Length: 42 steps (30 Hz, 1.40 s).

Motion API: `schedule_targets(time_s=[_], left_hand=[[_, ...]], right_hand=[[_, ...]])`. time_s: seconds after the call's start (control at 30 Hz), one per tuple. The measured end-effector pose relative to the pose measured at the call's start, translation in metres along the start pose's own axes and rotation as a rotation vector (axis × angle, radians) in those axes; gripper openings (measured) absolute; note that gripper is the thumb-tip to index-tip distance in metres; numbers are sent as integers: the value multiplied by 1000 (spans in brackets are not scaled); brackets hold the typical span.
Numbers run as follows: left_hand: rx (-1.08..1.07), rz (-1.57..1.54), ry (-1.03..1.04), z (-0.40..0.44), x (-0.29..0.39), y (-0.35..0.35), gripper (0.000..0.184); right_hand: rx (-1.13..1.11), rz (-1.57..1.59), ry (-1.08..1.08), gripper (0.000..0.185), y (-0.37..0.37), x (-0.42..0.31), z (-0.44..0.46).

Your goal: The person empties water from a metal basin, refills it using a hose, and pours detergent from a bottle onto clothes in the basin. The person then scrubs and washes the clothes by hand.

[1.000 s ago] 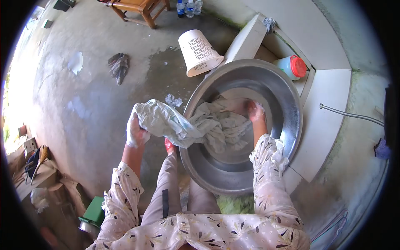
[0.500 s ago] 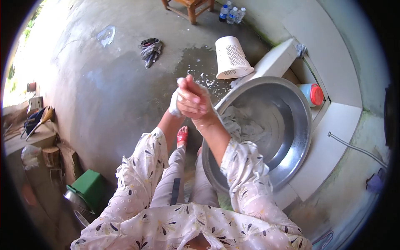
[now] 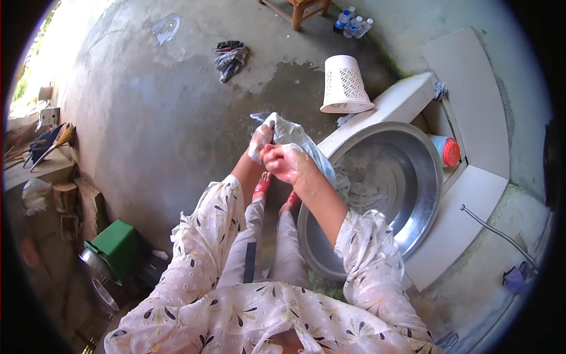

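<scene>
A wet, pale bluish-white cloth [image 3: 299,139] is stretched out beyond my hands, its end hanging toward the basin. My left hand [image 3: 260,141] has its fingers closed on the cloth, with white suds on the skin. Close beside it, my right hand [image 3: 285,163] is curled with the fingers bent in, also sudsy and against the cloth. To the right stands a large metal basin [image 3: 425,197] with water and more pale cloth [image 3: 362,192] lying in it. My right forearm passes over the basin's near-left rim.
An upturned white plastic basket [image 3: 342,88] stands beyond the basin by a white ledge [image 3: 407,94]. A red-lidded container [image 3: 450,152] lies right of the basin. A dark rag [image 3: 230,61], a wooden stool [image 3: 298,13] and several bottles [image 3: 354,23] are farther off. A green bin [image 3: 115,245] sits lower left.
My hands were pressed together with little cloth showing; now they are slightly apart and lower, with the cloth spread out beyond them. The view has shifted a little.
</scene>
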<state>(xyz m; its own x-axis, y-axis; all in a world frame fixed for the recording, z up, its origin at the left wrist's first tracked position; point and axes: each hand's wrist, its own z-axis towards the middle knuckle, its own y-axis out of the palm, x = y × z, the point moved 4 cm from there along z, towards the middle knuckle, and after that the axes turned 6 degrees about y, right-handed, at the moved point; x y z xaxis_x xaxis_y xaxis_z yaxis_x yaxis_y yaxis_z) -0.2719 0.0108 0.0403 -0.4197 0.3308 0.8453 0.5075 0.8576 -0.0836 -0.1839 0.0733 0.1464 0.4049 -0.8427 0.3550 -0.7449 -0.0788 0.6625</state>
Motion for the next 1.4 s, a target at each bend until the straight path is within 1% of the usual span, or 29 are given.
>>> schedule_targets(time_s=[0.1, 0.13, 0.23, 0.27, 0.37, 0.4, 0.5, 0.53, 0.57, 0.6, 0.63, 0.67, 0.7, 0.77, 0.83, 0.87, 0.9, 0.97, 1.0, 1.03, 1.1, 1.13, 1.17, 1.23, 1.27, 1.3, 1.37, 1.4], left_hand=[[138, -327, -274, 7, -21, 7, 26], [69, -705, -299, -24, 28, 24, 23], [141, -746, -333, -14, 19, 32, 20], [163, -734, -316, -15, 16, 33, 19], [208, -650, -377, -32, 37, 35, 19], [146, -766, -339, -5, -13, 39, 20], [6, -810, -86, -18, 4, 33, 20], [-17, -875, -212, -26, 16, 35, 21], [-15, -916, -274, -17, 2, 31, 23], [-106, -963, -215, -24, 10, 29, 22], [-193, -1007, -156, -34, 19, 27, 21], [-192, -1035, -176, -36, 17, 25, 20], [-189, -1063, -192, -36, 16, 24, 20], [-155, -1081, -262, -31, 5, 21, 19], [-99, -1060, -359, -17, -10, 20, 19], [-13, -1055, -387, -18, -8, 21, 19], [-8, -1039, -384, -19, -6, 22, 19], [8, -1004, -370, -19, -3, 22, 19], [-30, -967, -282, -20, 1, 23, 19], [-148, -946, -108, -37, 29, 31, 18], [-138, -967, -285, -14, 2, 29, 18], [-200, -983, -213, -18, 10, 33, 18], [-167, -990, -246, -14, 4, 34, 20], [-111, -1007, -311, -2, -11, 36, 23], [-95, -978, -304, -4, -5, 39, 24], [-132, -990, -309, -5, -3, 42, 24], [-209, -1018, -319, -3, -2, 49, 24], [-281, -1090, -227, 9, -17, 47, 25]], right_hand=[[324, -1055, -145, 11, -2, -21, -18], [426, -1628, -264, 13, 8, -29, -22], [934, -2482, -574, 19, 34, -41, -35], [994, -2459, -537, 16, 39, -44, -37], [1244, -2366, -797, 13, 30, -61, -22], [1329, -2391, -1123, 10, 22, -65, -20], [814, -2233, -1606, 5, 16, -84, -45], [733, -1960, -1736, 3, 4, -92, -65], [649, -1684, -1844, 4, -10, -102, -88], [644, -1505, -1911, 6, -39, -118, -108], [588, -985, -1567, 7, -100, -147, -114], [217, -434, -1380, 10, -151, -167, -124], [186, -306, -1409, 10, -194, -177, -140], [577, 30, -1167, 10, -293, -196, -166], [638, 223, -1115, 15, -416, -219, -182], [887, 203, -1181, 17, -447, -221, -199], [1139, 174, -1234, 20, -471, -222, -211], [1174, 98, -1234, 18, -512, -241, -211], [1186, 54, -1233, 18, -519, -248, -202], [974, 58, -1170, 21, -502, -248, -182], [566, 66, -1023, 26, -422, -231, -147], [164, -38, -927, 29, -386, -227, -131], [-231, -134, -810, 32, -346, -218, -122], [-451, -190, -726, 33, -229, -179, -119], [-465, -275, -653, 35, -175, -158, -118], [-475, -358, -582, 37, -129, -136, -116], [-269, -508, -480, 39, -70, -100, -105], [-188, -642, -552, 40, -61, -85, -91]])
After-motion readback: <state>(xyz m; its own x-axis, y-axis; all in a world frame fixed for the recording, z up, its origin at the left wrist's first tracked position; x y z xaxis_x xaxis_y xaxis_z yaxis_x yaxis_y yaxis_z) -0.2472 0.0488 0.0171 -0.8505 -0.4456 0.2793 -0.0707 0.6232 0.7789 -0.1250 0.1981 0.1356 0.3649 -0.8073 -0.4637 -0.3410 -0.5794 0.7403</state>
